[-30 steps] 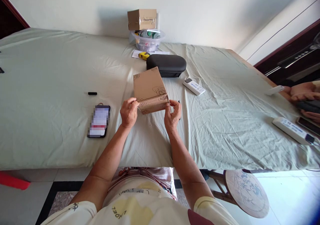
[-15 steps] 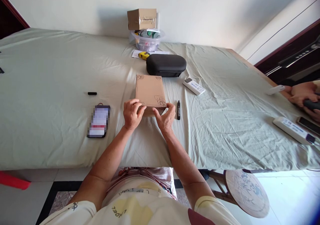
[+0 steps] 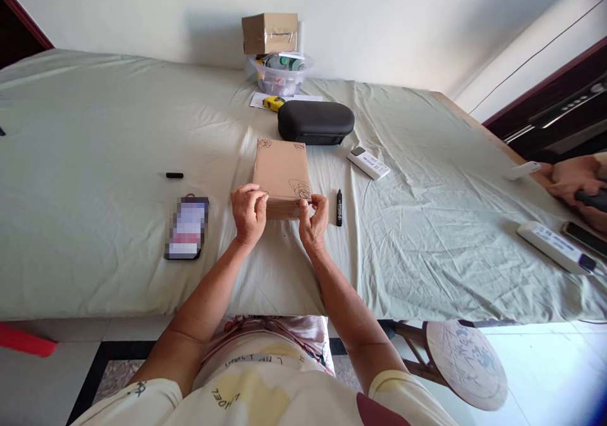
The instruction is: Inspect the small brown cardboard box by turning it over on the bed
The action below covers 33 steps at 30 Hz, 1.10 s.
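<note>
A flat brown cardboard box (image 3: 282,172) with line drawings on its top rests on the pale green sheet (image 3: 95,135) of the table. My left hand (image 3: 248,213) grips its near left corner with curled fingers. My right hand (image 3: 313,222) pinches the near right corner. A black marker (image 3: 338,206) lies just right of my right hand.
A phone (image 3: 187,228) lies left of my hands, a small black cap (image 3: 174,175) beyond it. Behind the box sit a black case (image 3: 315,122), a white remote (image 3: 368,163), a clear tub (image 3: 281,76) and a carton (image 3: 269,33). Another person's hand (image 3: 576,179) is at the right edge.
The box was tilted up on its near edge a second ago; it now lies flat. Both my hands moved to its near corners and closed on them.
</note>
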{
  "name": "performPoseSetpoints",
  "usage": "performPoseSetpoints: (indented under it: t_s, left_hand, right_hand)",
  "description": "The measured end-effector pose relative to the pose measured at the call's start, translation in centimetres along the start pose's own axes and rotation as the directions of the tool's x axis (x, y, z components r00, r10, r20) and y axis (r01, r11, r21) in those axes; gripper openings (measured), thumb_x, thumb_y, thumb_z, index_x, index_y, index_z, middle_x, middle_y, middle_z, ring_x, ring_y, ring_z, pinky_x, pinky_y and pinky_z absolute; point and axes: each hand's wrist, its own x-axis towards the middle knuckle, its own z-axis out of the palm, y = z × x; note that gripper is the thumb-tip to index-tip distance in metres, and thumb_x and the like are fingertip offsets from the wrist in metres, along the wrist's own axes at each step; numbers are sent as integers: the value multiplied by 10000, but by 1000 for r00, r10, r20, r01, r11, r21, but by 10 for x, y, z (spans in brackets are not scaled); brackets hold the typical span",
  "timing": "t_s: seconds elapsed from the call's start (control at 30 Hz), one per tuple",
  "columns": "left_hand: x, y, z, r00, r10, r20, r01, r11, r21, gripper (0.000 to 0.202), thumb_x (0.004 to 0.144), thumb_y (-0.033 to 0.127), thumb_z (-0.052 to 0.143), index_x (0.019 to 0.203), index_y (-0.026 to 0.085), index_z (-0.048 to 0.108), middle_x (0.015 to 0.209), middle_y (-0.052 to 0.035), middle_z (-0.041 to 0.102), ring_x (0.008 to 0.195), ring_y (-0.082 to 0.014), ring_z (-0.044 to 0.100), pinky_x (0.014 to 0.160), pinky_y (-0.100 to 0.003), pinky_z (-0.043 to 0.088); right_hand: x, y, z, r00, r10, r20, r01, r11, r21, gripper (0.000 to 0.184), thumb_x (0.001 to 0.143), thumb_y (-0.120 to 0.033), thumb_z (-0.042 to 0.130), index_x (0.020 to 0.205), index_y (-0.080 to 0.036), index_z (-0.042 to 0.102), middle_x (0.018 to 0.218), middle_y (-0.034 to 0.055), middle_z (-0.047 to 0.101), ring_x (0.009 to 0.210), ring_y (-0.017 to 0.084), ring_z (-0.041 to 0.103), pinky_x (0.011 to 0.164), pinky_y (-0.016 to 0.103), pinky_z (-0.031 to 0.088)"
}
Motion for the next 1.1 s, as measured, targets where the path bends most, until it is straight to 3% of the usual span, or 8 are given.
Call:
performPoseSetpoints:
  t_s: [0.17,0.27,0.4,0.5,0.67,0.77,0.93,1.1]
  left_hand:
    - [1,2,1,995,-73,-62,71,997,-42,245,1085,409,454,1013,221,593,1055,-103,680,1054,-222,665,967,-398,522]
    - [-1,0,4,979,-179,-94,170,980,-101,280,1060,472,495,1122,212,578,1087,-107,672,990,-207,672,896,-360,551]
    - [-6,-7,11,924,-380,-49,367,913,-176,351,1033,544,531,1125,207,565,1067,-97,679,951,-190,683,848,-318,568]
    - [-6,-10,11,904,-428,0,419,886,-199,397,1023,595,529,1087,206,572,1035,-87,690,939,-186,692,830,-304,575]
    - [2,-6,1,975,-219,-28,211,961,-178,382,1044,560,518,1128,210,646,1079,-100,702,1009,-203,691,920,-340,574]
    - [6,-3,-4,996,-85,-32,79,985,-155,369,1073,488,492,1205,210,695,1170,-119,690,1128,-216,668,1031,-374,548]
    - [7,0,-6,999,-28,-24,24,991,-130,391,1077,455,504,1287,212,727,1380,-149,589,1340,-252,569,1146,-415,484]
    - [10,0,-9,995,9,-96,-16,997,-72,353,1073,437,525,1250,201,718,1342,-145,598,1318,-241,589,1139,-426,506]
  right_hand:
    - [4,0,-2,1000,29,10,-29,999,38,467,1024,-662,405,1045,-226,568,992,67,653,906,217,612,858,389,522]
    - [6,-1,-2,1000,21,7,-21,999,28,443,1026,-638,413,1021,-227,579,979,61,654,900,210,611,851,377,527]
    - [6,-4,-2,1000,25,10,-26,998,53,405,1014,-608,446,993,-226,579,954,56,648,889,203,615,839,367,536]
    - [7,-5,-2,998,51,25,-53,994,98,394,999,-605,470,984,-225,569,953,55,645,880,198,620,813,358,545]
    - [12,3,-2,984,164,62,-174,960,219,413,968,-627,495,984,-219,550,940,52,635,862,191,623,765,348,568]
    - [13,8,-1,963,243,119,-269,905,328,414,944,-631,510,1000,-221,528,978,55,632,882,190,648,718,329,592]
    - [11,4,1,929,311,199,-367,841,397,383,925,-602,550,1036,-239,499,989,36,650,888,184,696,668,287,587]
    - [11,0,0,901,372,223,-428,842,327,322,931,-553,518,993,-237,507,909,16,659,803,176,684,653,281,532]
